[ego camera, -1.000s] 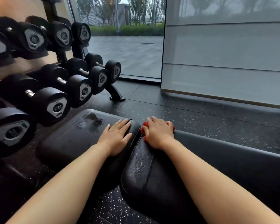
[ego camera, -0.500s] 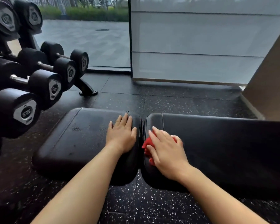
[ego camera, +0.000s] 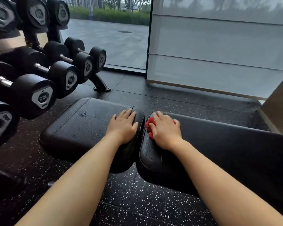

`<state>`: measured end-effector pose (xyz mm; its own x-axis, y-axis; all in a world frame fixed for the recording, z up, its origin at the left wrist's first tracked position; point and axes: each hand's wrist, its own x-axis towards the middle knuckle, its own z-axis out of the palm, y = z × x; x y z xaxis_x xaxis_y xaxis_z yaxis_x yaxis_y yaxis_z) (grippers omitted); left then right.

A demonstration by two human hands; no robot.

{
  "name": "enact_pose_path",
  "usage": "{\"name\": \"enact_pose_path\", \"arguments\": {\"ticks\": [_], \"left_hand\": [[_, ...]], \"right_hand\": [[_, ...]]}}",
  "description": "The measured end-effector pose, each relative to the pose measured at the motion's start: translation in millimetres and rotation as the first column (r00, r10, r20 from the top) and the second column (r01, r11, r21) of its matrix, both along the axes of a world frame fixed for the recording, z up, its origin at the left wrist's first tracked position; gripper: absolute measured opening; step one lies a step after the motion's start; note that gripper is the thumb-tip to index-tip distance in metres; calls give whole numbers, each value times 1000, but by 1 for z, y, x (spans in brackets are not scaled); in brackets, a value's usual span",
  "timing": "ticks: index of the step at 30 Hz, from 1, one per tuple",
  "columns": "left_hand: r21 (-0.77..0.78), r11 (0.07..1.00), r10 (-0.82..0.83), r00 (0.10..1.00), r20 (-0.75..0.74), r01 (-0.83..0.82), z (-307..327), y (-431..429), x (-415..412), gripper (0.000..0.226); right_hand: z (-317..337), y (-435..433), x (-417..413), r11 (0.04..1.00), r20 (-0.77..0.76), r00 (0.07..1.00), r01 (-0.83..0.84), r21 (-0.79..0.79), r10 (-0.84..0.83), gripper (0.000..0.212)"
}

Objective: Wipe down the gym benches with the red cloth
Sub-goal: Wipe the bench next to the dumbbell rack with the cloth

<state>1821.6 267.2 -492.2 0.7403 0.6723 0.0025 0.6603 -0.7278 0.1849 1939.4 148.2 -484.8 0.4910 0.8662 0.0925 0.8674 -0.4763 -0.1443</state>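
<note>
A black padded gym bench lies across the view in two parts: a short seat pad [ego camera: 82,126] on the left and a long back pad [ego camera: 227,144] on the right, with a narrow gap between them. My left hand [ego camera: 122,126] rests flat, fingers apart, on the right end of the seat pad. My right hand [ego camera: 165,129] presses a crumpled red cloth [ego camera: 149,126] onto the near-left end of the back pad, close to the gap. Most of the cloth is hidden under the palm.
A rack of black dumbbells [ego camera: 42,95] fills the left side, its foot [ego camera: 101,88] on the speckled rubber floor [ego camera: 129,201]. Beyond the bench is a glass wall [ego camera: 219,54] with a frosted panel; a beige wall corner [ego camera: 279,111] stands at the right.
My right hand has slid the red cloth towards the far edge of the back pad's left end. The view has swung back left, showing more of the dumbbell rack. My left hand stays put.
</note>
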Motion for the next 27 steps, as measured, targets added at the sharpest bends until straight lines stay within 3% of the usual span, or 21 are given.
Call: {"name": "enact_pose_path", "arguments": {"ticks": [5, 10, 18, 20, 27], "left_hand": [[-3, 999, 48, 999, 12, -48, 1, -12, -5, 55], [0, 998, 55, 997, 54, -55, 0, -15, -7, 53], [4, 997, 75, 968, 238, -78, -6, -8, -8, 45], [7, 997, 75, 968, 241, -79, -6, -8, -7, 45], [38, 999, 28, 978, 209, -37, -8, -6, -8, 46]], "right_hand": [[-4, -67, -36, 998, -22, 998, -58, 36, 59, 70], [2, -14, 11, 999, -44, 998, -42, -9, 42, 49], [-3, -65, -43, 993, -34, 993, -117, 8, 117, 58], [-10, -80, -64, 994, -11, 996, -88, 70, 89, 66], [-15, -63, -81, 986, 38, 997, 65, 151, -71, 54]]}}
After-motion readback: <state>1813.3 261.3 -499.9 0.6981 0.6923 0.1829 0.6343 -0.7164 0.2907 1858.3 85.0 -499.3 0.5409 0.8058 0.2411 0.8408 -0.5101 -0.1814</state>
